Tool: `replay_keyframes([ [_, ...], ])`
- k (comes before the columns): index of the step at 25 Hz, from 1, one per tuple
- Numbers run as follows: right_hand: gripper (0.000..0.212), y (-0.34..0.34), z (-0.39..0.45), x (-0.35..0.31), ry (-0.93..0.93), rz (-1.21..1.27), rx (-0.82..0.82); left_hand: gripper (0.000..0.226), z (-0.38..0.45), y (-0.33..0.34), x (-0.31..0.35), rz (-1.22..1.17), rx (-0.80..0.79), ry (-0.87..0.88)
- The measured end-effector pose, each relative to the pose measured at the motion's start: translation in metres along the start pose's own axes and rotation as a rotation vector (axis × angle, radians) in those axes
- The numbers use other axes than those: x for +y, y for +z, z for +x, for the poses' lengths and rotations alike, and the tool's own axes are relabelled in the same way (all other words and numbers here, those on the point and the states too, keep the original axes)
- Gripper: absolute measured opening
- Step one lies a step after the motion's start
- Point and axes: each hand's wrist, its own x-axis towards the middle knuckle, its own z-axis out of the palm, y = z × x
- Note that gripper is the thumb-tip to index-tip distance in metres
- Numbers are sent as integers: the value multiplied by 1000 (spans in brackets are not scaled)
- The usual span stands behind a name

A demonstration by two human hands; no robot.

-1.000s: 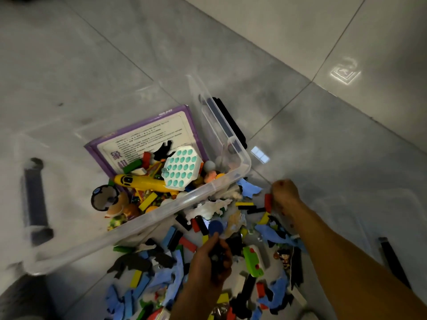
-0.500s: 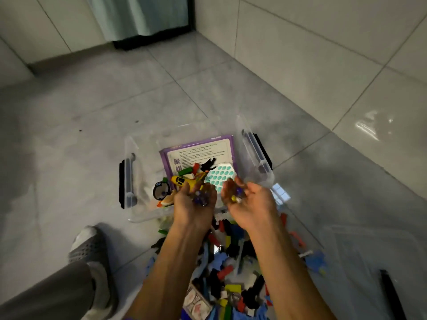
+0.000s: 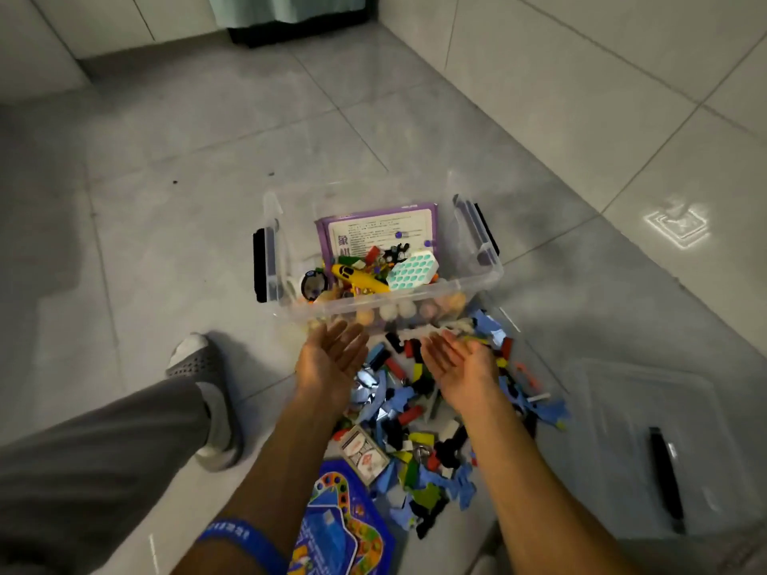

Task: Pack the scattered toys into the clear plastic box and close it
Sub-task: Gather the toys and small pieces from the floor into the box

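Toys point(image 3: 431, 412) are seen from the head camera strewn across the floor just in front of the clear plastic box point(image 3: 386, 302), which is already partly filled. The left hand point(image 3: 332, 363) and right hand point(image 3: 460, 367) are held palm-up near the box's front wall, fingers spread and holding nothing, probably because a handful has just been let go. Half a second earlier both hands were cupped round small pieces over the box. The lid point(image 3: 647, 441) lies on the floor to the right, well apart.
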Motion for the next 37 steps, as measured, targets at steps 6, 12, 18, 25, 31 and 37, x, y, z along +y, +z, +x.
replay_keyframes([
  [6,34,-132,33,60,150,-680,457,21,-8,-111,-65,531,274,-234],
  [12,21,-133,55,59,2,-1019,326,12,22,-128,-90,751,325,-191],
  [18,10,-146,55,84,-111,-1359,205,60,61,-111,-115,1988,-198,326],
  [25,15,-149,45,128,-363,-1706,100,79,67,-127,-125,2378,-298,432],
  [31,56,-178,36,132,-423,-2098,-16,52,44,-136,-129,2211,-250,591],
  [37,53,-171,39,124,-325,-2059,-28,33,14,-72,-59,1065,-184,286],
])
